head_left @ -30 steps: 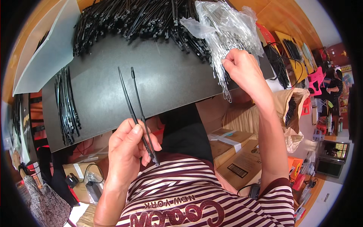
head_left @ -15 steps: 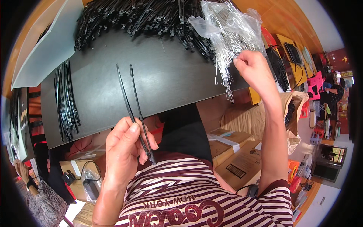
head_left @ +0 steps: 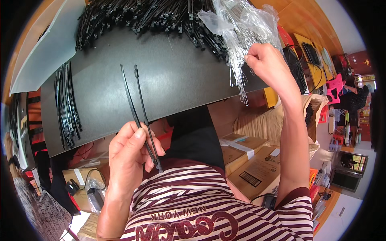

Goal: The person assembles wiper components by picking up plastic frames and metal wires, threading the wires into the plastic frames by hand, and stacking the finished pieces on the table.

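Two black ties pinched low, a clear bag fingered at the far edge

The left hand (head_left: 130, 154) has its grip closed around two black cable ties (head_left: 138, 108), pinched near their lower ends with the long tails standing up over the dark table (head_left: 181, 84); held so low, they could splay or slip. The right hand (head_left: 267, 64) is closed on wire pieces at the clear plastic bag (head_left: 241, 24), which overhangs the table's right edge, so a tug might spill them onto the cardboard boxes (head_left: 249, 160). The table's middle lies open; a black pile (head_left: 140, 14) crowds the far side and a bundle (head_left: 66, 104) the left.
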`<state>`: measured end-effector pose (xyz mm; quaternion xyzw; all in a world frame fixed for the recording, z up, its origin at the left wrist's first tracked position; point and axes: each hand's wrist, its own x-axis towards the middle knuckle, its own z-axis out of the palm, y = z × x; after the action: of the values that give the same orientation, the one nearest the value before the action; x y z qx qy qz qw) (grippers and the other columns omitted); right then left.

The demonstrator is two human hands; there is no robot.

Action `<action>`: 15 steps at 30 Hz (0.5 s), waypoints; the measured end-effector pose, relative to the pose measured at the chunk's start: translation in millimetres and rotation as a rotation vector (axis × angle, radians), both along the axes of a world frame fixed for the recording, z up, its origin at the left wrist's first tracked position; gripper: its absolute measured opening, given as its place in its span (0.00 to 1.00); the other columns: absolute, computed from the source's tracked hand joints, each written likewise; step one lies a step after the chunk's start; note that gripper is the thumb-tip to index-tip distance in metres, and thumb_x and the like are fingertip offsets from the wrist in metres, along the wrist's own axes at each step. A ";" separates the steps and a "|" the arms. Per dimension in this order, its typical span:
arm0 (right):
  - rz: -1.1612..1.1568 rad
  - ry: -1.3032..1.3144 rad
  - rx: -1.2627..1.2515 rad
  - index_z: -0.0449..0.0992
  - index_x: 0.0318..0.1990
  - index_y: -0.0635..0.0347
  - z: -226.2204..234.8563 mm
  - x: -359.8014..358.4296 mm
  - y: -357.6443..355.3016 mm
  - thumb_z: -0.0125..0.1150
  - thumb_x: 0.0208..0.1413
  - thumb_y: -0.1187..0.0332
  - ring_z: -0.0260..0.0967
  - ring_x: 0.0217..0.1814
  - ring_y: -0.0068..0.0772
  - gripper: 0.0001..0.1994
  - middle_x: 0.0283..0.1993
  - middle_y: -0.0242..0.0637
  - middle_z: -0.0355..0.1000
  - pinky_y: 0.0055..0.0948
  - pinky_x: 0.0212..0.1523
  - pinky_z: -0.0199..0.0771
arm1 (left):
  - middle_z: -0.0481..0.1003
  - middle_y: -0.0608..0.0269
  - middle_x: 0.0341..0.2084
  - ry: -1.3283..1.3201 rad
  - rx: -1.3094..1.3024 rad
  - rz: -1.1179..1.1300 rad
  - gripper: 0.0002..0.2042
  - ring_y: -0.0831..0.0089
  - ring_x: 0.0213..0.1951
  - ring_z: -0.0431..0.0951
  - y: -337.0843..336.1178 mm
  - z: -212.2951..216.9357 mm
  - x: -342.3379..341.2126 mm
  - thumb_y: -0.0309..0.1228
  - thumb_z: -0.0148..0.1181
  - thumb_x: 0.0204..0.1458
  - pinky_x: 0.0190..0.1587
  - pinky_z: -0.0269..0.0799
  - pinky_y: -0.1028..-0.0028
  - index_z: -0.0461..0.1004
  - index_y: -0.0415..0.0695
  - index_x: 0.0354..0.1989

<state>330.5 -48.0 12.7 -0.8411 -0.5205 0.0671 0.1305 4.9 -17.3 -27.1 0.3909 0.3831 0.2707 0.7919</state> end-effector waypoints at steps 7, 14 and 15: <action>0.038 0.094 -0.060 0.72 0.26 0.73 13.3 5.9 4.2 0.51 0.44 0.69 0.68 0.26 0.52 0.11 0.21 0.57 0.67 0.41 0.32 0.67 | 0.74 0.54 0.21 -0.016 0.002 -0.025 0.10 0.82 0.13 0.65 -0.1 -2.3 -3.2 0.36 0.46 0.60 0.15 0.58 0.85 0.67 0.42 0.34; 0.059 0.115 -0.061 0.72 0.24 0.72 3.6 14.8 12.3 0.53 0.42 0.70 0.67 0.22 0.40 0.10 0.18 0.54 0.65 0.38 0.28 0.66 | 0.72 0.55 0.17 0.040 0.031 0.018 0.12 0.82 0.10 0.62 -5.0 3.5 3.7 0.38 0.46 0.59 0.11 0.54 0.85 0.67 0.42 0.33; 0.060 0.145 -0.079 0.73 0.24 0.72 7.3 13.9 13.5 0.53 0.41 0.70 0.67 0.22 0.39 0.10 0.18 0.53 0.65 0.38 0.28 0.66 | 0.72 0.55 0.17 0.045 0.031 0.021 0.12 0.82 0.10 0.62 -5.1 2.9 2.4 0.38 0.46 0.59 0.12 0.54 0.85 0.67 0.42 0.33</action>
<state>344.5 -34.5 20.0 -0.8225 -0.5318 0.1523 0.1324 7.3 -22.4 -24.2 0.4051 0.4008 0.2758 0.7741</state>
